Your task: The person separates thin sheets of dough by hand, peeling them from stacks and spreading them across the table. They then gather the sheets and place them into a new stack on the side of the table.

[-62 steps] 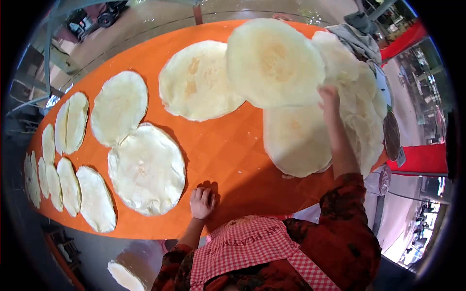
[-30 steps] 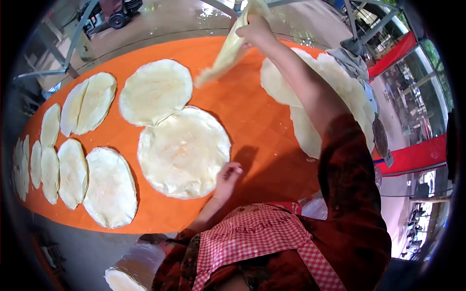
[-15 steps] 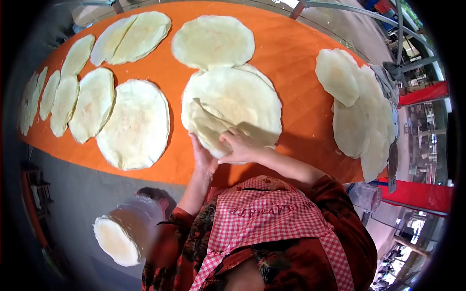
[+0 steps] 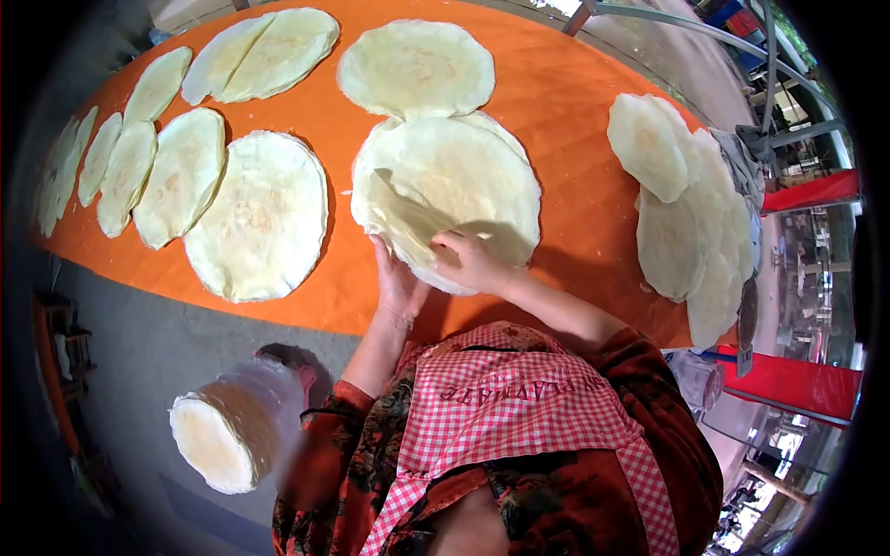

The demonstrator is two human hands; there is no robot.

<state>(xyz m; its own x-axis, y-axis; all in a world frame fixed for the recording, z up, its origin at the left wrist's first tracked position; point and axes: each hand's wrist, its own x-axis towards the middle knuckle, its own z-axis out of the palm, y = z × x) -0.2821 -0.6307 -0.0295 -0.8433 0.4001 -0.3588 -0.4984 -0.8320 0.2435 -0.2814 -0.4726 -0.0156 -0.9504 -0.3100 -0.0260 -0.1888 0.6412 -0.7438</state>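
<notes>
A wide, thin, pale flatbread [image 4: 482, 167] lies on others in a stack at the middle of the table's near side. Its near-left part is lifted into a fold [image 4: 405, 215] that casts a shadow over the surface. At the stack's near-left edge, my left hand [image 4: 400, 285] grips the rim, its fingers partly hidden beneath the bread. My right hand [image 4: 475, 263] is curled against the near side of the fold, fingers closed on the bread. Another flatbread [image 4: 417, 67] touches the far edge of this stack.
On the orange tabletop [image 4: 565, 120], more round flatbreads [image 4: 260, 218] lie to the left. Overlapping ones [image 4: 672, 241] line the right end. Below the table at left, a clear bag of stacked flatbreads [image 4: 218, 443] stands on the grey floor. Metal poles [image 4: 667, 13] rise behind.
The view has shifted slightly. My right hand has moved a little up and away from my left hand, along the fold. The flatbread's fold is pressed lower.
</notes>
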